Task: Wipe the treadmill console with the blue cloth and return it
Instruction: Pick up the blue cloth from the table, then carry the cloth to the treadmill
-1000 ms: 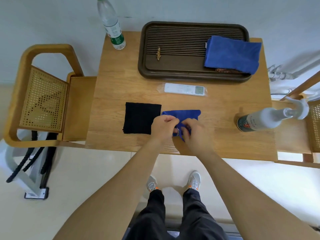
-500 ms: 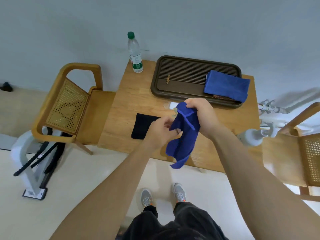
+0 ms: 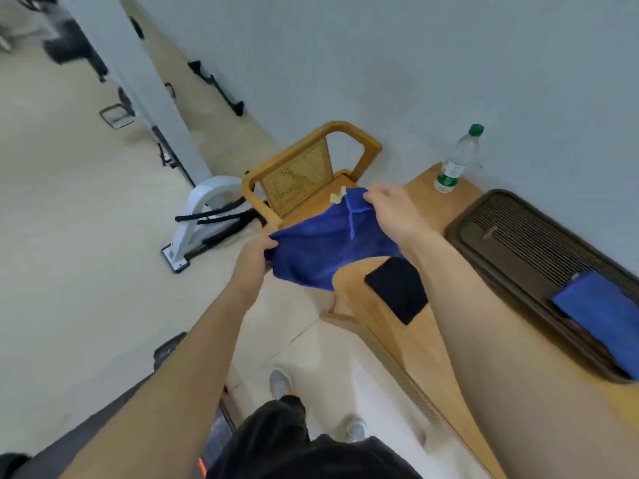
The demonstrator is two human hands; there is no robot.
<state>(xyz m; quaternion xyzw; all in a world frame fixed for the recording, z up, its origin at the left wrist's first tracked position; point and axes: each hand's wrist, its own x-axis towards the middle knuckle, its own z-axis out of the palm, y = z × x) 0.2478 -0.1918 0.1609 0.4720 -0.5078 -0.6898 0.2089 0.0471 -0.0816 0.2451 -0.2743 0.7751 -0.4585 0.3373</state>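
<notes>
While both hands pinch opposite corners, left hand [image 3: 254, 257] and right hand [image 3: 389, 210] each with its grip clamped on the blue cloth [image 3: 321, 250], it hangs spread in the air beside the counter [image 3: 390, 326], probably opened out for wiping.

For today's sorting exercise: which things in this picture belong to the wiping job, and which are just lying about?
Belongs to the job: blue cloth, held spread between left hand and right hand.

Just lying about: water bottle, black cloth, dark tray, second blue cloth, wooden chair.
</notes>
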